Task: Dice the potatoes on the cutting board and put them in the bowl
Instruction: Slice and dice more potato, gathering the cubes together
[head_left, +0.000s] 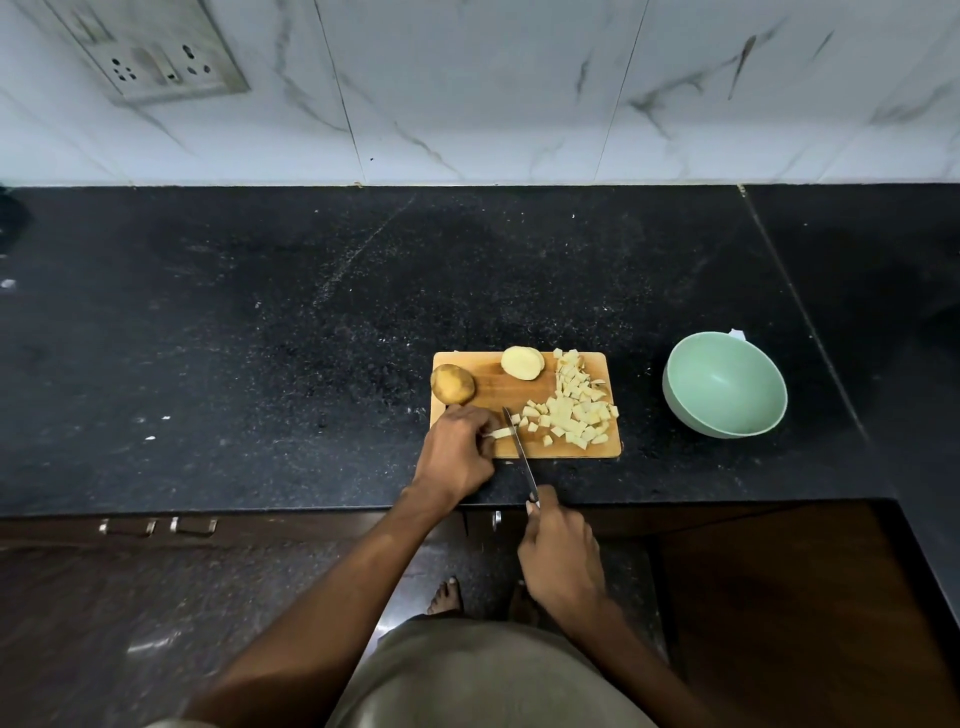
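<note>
Left hand (457, 449) pins a potato strip (500, 433) on the cutting board (493, 387) so the knife (519, 449), gripped by the right hand (558, 551), can dice it; bowl (724, 384) waits empty to the right on the counter (311, 338)

No legible text, label, brand, number or sign appears on any surface in the head view; the switch plate (150, 49) on the marble wall carries only sockets and rocker switches, with no readable marking
</note>
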